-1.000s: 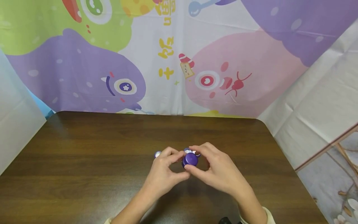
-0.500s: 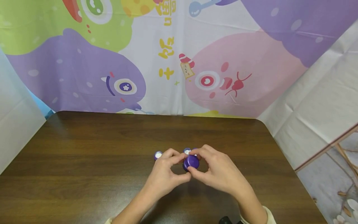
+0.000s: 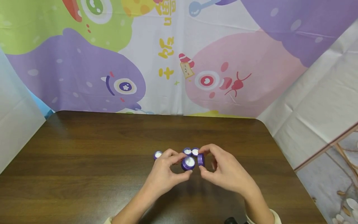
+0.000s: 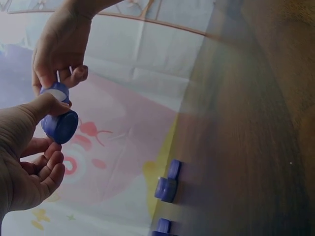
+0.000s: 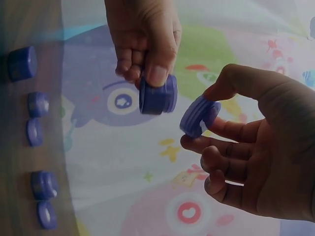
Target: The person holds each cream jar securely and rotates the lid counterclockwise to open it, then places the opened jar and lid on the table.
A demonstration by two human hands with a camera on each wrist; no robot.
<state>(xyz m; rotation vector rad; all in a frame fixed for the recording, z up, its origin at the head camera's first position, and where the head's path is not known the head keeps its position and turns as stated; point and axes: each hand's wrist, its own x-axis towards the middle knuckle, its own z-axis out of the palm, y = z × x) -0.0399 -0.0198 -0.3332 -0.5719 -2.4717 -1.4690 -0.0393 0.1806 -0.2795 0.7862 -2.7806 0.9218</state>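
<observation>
In the head view my left hand (image 3: 165, 174) pinches a small purple jar (image 3: 184, 165) between thumb and fingers. White shows within the jar's rim, and it is held above the table. Just to its right, my right hand (image 3: 225, 171) holds the purple screw lid (image 3: 201, 159) on edge by thumb and fingertips. A gap separates jar and lid. From the right wrist the jar (image 5: 152, 97) appears side-on with its threaded neck toward the ridged lid (image 5: 194, 119). The left wrist view has the jar (image 4: 60, 127) under my left thumb.
Behind the hands, two small purple round pieces with white insides (image 3: 187, 151) stand side by side on the brown wooden table (image 3: 98, 140). Another (image 3: 158, 155) is partly covered by my left hand. Several purple jars and lids (image 5: 38, 104) line up in the right wrist view.
The lid has come off the jar: my right hand has moved right with it and turned it on edge. The jar's white inside now shows. My left hand has stayed nearly still.
</observation>
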